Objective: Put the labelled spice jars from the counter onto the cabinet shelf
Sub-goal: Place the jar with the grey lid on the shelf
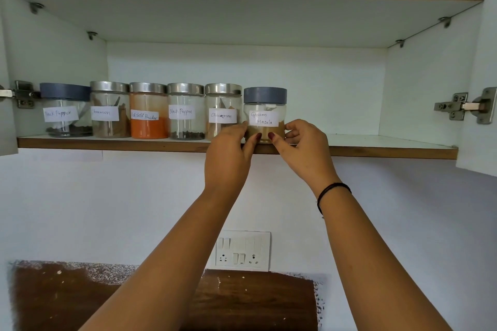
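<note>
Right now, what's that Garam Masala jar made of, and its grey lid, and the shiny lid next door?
Garam Masala jar: clear and glossy, brown powder shows through, so glass or clear plastic; I cannot tell which. Grey lid: dull, matte, probably plastic. Shiny lid on the neighbouring Cinnamon jar: silvery with bright reflections, likely metal.

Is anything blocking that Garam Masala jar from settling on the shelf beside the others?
Nothing visible does. The left hand and right hand hold the Garam Masala jar at the front edge of the shelf, beside a Cinnamon jar at the row's right end. The space to its right is bare.
</note>
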